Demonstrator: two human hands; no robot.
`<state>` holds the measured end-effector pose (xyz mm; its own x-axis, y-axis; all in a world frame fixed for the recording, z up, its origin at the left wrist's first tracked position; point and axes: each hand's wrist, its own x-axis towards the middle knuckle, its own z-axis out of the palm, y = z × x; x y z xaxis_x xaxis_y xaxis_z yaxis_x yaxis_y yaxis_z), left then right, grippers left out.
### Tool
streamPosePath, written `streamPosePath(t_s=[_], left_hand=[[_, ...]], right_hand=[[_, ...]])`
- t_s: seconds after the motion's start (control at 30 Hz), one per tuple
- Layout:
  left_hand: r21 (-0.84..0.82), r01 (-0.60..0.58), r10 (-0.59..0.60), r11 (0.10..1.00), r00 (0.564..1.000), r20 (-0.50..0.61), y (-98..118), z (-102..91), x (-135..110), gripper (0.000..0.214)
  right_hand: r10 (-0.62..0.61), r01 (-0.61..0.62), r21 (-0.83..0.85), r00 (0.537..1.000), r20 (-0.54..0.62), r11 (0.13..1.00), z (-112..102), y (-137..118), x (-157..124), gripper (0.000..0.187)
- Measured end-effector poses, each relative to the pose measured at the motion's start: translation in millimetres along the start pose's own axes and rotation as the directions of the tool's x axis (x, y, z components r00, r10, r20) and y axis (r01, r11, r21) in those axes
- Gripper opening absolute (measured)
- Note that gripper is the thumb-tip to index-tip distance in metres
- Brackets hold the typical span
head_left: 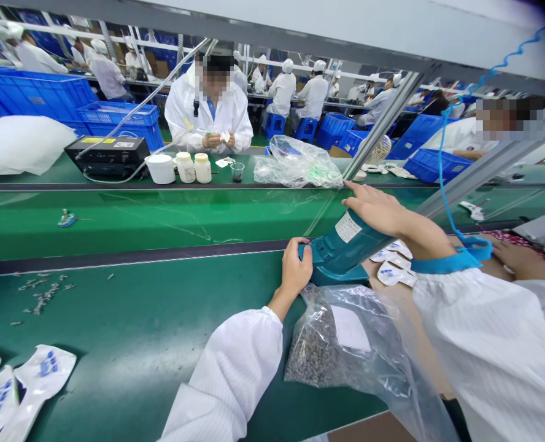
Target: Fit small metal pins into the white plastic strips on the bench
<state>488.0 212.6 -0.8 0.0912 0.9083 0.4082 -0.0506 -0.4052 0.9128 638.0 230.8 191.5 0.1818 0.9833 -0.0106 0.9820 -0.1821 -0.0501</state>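
A teal hinged device [355, 239] with a white label stands tilted back on its flat base at the belt's near edge; its exact kind I cannot tell. My left hand [296, 267] is closed round the device's left end, thumb on top. With fingers stretched out, my right hand [376, 209] lies over the upper end of its raised body, a blue wrist strap [447, 261] at the cuff. Just in front of the device is a clear plastic bag [318, 350] full of small grey metal parts, with a blank-looking white paper inside or on it.
Small loose metal parts [45, 298] lie scattered on the left of the green table. White printed pieces [42, 374] rest at the lower left, more [394, 270] beside the device. Beyond runs a green conveyor belt [185, 215]; a co-worker [212, 110] sits across it. A slanted metal post [392, 123] stands near.
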Motion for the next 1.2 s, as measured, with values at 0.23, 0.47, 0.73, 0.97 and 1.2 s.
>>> streamPosePath(t_s=[0.23, 0.47, 0.73, 0.97, 1.2], left_hand=[[-0.002, 0.001, -0.001, 1.0, 1.0, 0.001, -0.9, 0.4, -0.6, 0.012], [-0.001, 0.003, -0.003, 1.0, 1.0, -0.004, -3.7, 1.8, -1.3, 0.013], [0.009, -0.004, 0.004, 1.0, 1.0, -0.004, -3.0, 1.0, -1.9, 0.012], [0.014, -0.004, 0.004, 1.0, 1.0, -0.006, -1.9, 1.3, -1.9, 0.011], [0.02, -0.002, 0.002, 1.0, 1.0, -0.008, -0.9, 0.5, -2.5, 0.011]], right_hand=[[0.011, -0.011, -0.002, 1.0, 0.004, 1.0, -0.2, -0.8, 0.6, 0.067], [0.013, -0.013, -0.012, 1.0, -0.001, 1.0, -1.4, -3.6, -1.7, 0.066], [0.028, -0.028, 0.005, 1.0, 0.006, 1.0, -4.2, -8.8, -5.2, 0.067], [0.042, -0.042, 0.003, 0.999, 0.024, 0.999, -6.0, -11.3, -6.5, 0.067], [0.021, -0.021, -0.005, 1.0, -0.015, 1.0, -4.6, -10.3, -6.0, 0.065]])
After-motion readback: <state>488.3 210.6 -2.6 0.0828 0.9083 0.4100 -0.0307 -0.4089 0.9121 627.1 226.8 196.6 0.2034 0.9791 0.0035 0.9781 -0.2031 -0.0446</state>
